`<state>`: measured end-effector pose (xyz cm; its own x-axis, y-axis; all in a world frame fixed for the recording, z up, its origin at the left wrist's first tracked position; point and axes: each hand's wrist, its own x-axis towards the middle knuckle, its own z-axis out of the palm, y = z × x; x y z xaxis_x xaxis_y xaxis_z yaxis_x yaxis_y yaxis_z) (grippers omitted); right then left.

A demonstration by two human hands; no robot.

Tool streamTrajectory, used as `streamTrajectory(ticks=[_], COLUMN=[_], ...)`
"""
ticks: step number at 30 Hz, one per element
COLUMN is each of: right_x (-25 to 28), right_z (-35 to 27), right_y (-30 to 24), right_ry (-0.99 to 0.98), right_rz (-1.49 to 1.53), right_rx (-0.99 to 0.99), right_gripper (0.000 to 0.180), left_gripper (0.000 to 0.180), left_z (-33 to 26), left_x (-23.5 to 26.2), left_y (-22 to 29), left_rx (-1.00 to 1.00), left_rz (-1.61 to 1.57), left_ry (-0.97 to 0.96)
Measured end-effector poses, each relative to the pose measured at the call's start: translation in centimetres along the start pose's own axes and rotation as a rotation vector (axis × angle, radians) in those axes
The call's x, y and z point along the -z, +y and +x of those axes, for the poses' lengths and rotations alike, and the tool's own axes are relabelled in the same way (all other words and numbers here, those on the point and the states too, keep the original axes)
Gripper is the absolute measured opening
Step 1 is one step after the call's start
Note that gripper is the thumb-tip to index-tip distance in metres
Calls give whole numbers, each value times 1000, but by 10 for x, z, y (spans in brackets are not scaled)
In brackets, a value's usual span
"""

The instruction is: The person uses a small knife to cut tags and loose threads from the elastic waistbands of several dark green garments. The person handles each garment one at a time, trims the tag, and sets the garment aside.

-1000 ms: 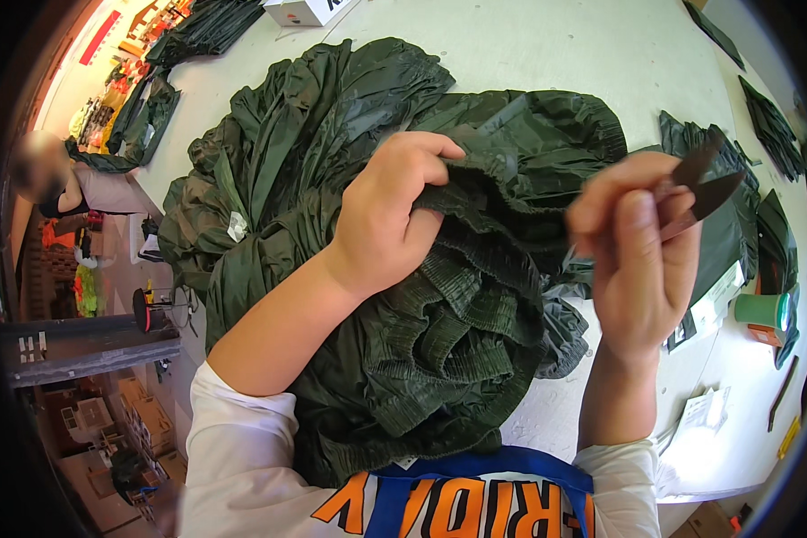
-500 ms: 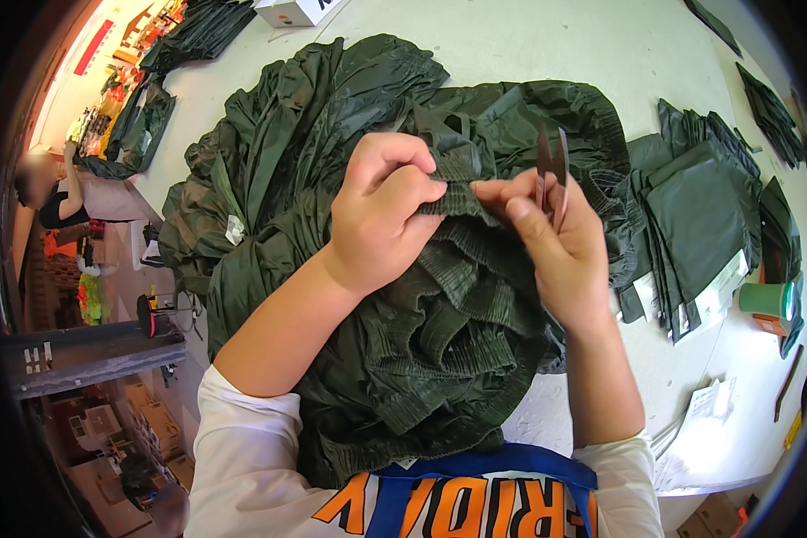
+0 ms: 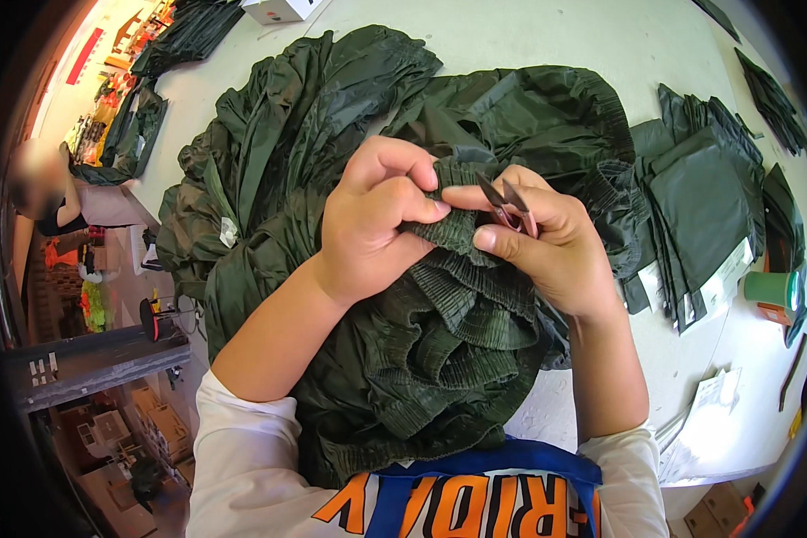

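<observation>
A heap of dark green garments (image 3: 287,117) with gathered elastic edges lies in front of me. My left hand (image 3: 368,220) is closed on a ribbed elastic band (image 3: 457,235), pinching it between thumb and curled fingers. Opposite it, my right hand (image 3: 560,251) has a small pair of thread snips (image 3: 515,213) tucked in the palm, their two blades apart and pointing up and away from me. The right index fingertip presses on the same band, close to the left thumb. Whatever lies under the left fingers is hidden.
Flat folded dark green pieces (image 3: 704,211) lie on the white table (image 3: 637,63) at right, near a green spool (image 3: 771,289) and white papers (image 3: 704,417). A white box (image 3: 278,9) stands at the far edge. Another person (image 3: 54,202) is at far left.
My right hand has turned and moved slightly left along the band, and the snips have tilted with it toward the left hand. My left hand keeps its pinch.
</observation>
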<state>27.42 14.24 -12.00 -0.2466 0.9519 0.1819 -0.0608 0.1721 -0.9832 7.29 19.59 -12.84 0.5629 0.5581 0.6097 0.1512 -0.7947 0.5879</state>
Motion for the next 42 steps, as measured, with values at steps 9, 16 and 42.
streamTrajectory(ticks=[9, 16, 42], right_x=[-10, -4, -23], right_z=[0, -24, -36], right_y=[8, 4, 20], right_ry=[111, 413, 460], right_rz=[207, 352, 74], right_rx=[-38, 77, -107], right_gripper=[7, 32, 19], left_gripper=[31, 32, 27], left_z=[3, -1, 1], left_x=[-5, -7, -10], left_y=[-1, -5, -1], left_rx=[63, 28, -31], left_rz=[-133, -110, -143], left_ry=[45, 114, 106])
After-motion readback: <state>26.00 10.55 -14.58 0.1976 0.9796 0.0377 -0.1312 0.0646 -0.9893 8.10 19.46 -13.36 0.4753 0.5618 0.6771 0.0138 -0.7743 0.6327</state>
